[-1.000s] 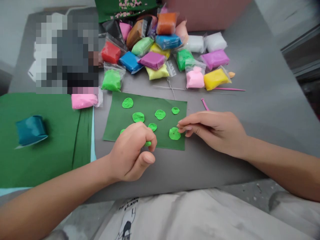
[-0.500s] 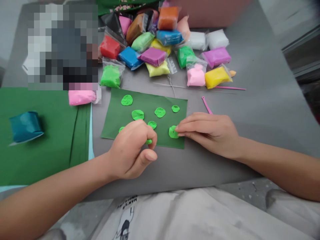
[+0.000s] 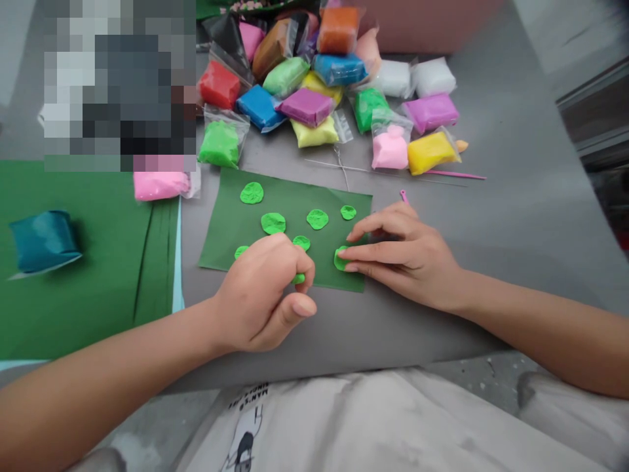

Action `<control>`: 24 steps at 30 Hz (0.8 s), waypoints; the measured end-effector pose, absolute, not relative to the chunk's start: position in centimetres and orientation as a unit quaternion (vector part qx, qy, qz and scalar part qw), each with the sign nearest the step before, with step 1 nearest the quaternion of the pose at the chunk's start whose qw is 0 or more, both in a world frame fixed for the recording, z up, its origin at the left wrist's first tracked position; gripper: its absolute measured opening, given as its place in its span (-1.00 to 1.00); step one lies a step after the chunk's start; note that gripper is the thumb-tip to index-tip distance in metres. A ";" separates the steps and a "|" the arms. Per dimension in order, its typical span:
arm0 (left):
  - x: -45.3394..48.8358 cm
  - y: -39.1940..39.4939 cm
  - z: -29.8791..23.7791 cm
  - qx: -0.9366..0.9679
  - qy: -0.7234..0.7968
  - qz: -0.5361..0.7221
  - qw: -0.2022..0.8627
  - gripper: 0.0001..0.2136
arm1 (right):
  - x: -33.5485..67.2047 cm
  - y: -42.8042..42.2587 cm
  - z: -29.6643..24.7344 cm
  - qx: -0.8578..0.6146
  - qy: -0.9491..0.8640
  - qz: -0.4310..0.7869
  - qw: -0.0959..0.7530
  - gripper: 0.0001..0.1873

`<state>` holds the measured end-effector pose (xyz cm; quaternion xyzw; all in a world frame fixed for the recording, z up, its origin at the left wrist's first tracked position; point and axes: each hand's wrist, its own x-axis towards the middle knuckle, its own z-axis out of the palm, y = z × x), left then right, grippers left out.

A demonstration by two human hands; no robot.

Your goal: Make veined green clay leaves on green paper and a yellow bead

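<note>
Several flattened bright-green clay discs [image 3: 273, 223] lie on a dark green sheet [image 3: 230, 180]. My left hand [image 3: 270, 292] is curled over the sheet's lower edge, its fingers closed round a small piece of green clay [image 3: 298, 278] that shows only in part. The left thumb sticks out to the side. At the sheet's right side, my right hand [image 3: 407, 255] has its fingertips and thumb on another green clay disc [image 3: 339, 257], pressing or gripping its right edge. One finger is lifted apart above it. My left hand partly covers a disc at the lower left.
Bagged clay [image 3: 307, 107] in many colours is piled at the back. Thin wires [image 3: 344, 169] and a pink tool [image 3: 457, 174] lie in front of it. Left of me are a larger green sheet [image 3: 108, 262] and a teal packet [image 3: 46, 240]. A blurred-out person is at the upper left.
My right fingers have spread a little, with one lifted, and now cover more of the disc. My left hand keeps its curled pose. The whole view has shifted slightly.
</note>
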<state>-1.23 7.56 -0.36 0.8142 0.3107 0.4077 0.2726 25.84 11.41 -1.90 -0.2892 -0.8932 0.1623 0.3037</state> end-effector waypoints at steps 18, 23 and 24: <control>-1.3 7.3 -0.5 0.817 0.318 0.395 0.273 -0.55 | 26.4 11.1 -2.0 -0.282 -0.902 0.160 0.284 -0.67; -1.3 7.3 -0.6 0.859 0.303 0.364 0.197 -0.53 | 26.2 11.1 -1.8 -0.276 -0.900 0.162 0.295 -0.67; -1.3 7.3 -0.6 0.872 0.295 0.352 0.172 -0.53 | 26.2 11.1 -1.7 -0.275 -0.898 0.161 0.304 -0.68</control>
